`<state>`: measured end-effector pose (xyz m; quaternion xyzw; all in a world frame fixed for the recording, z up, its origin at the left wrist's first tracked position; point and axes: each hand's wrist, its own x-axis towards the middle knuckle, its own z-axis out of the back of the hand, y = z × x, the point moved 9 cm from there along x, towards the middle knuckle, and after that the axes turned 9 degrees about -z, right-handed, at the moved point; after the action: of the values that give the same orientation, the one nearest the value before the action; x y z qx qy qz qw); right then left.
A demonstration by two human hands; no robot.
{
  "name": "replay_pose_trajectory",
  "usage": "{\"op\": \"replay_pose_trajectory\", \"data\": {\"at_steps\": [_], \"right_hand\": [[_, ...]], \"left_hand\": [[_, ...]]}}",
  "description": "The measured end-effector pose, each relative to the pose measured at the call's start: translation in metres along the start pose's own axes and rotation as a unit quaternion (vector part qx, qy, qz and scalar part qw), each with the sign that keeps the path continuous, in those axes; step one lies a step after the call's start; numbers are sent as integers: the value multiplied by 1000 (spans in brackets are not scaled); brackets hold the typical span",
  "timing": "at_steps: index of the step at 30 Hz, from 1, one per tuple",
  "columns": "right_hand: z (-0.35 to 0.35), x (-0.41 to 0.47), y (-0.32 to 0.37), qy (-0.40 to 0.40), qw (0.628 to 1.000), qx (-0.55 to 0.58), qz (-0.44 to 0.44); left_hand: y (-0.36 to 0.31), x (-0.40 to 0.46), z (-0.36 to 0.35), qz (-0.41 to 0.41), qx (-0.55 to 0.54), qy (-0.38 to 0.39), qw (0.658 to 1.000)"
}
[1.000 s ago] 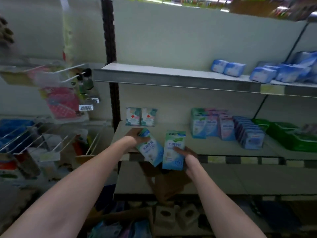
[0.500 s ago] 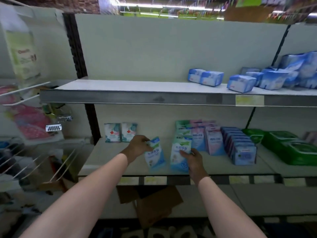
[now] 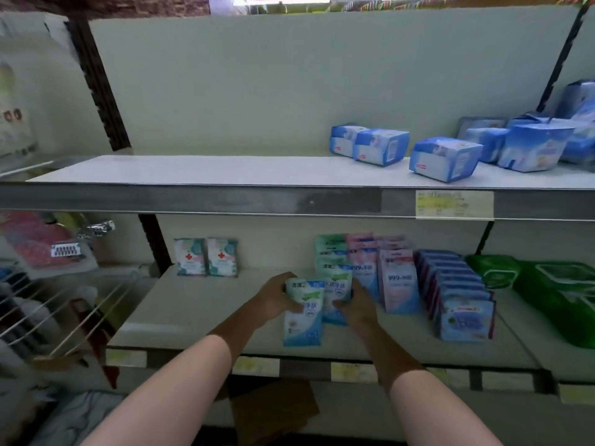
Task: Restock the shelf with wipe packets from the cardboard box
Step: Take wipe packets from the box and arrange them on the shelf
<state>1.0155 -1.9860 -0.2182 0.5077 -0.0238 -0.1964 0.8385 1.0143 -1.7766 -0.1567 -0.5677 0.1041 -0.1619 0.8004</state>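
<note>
Two light blue and green wipe packets stand upright on the middle shelf [image 3: 193, 320]. My left hand [image 3: 273, 299] grips the front packet [image 3: 304, 317] by its left side. My right hand [image 3: 355, 309] holds the second packet [image 3: 336, 286], which stands just behind and right of the first, at the front of a row of green-topped packets [image 3: 330, 249]. A flap of the cardboard box [image 3: 273, 410] shows below the shelf edge between my forearms; its contents are hidden.
Pink packets [image 3: 399, 284], dark blue packs [image 3: 463, 313] and green packs [image 3: 560, 291] fill the shelf to the right. Two red-cross packets [image 3: 206, 257] stand at the back left. Blue boxes [image 3: 446, 159] sit on the upper shelf. A wire rack [image 3: 48, 310] is at the left.
Both hands have moved up and forward from below the shelf edge and brought the two packets together onto the middle shelf, upright, in front of the green-topped row. My view has tilted upward.
</note>
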Motion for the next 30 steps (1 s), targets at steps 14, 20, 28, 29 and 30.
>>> {"op": "replay_pose_trajectory", "data": {"at_steps": [14, 20, 28, 29, 30], "right_hand": [[4, 7, 27, -55, 987, -115, 99], [35, 11, 5, -31, 975, 216, 30], [48, -8, 3, -32, 993, -88, 77], [45, -15, 5, -17, 994, -75, 78], [41, -19, 5, -5, 995, -61, 76]], "left_hand": [[-10, 32, -20, -12, 157, -72, 985], [-22, 54, -35, -27, 189, -81, 978], [-23, 53, -45, -3, 243, -123, 962], [-19, 49, -44, 4, 258, -115, 959], [-15, 44, -41, 9, 273, -109, 956]]}}
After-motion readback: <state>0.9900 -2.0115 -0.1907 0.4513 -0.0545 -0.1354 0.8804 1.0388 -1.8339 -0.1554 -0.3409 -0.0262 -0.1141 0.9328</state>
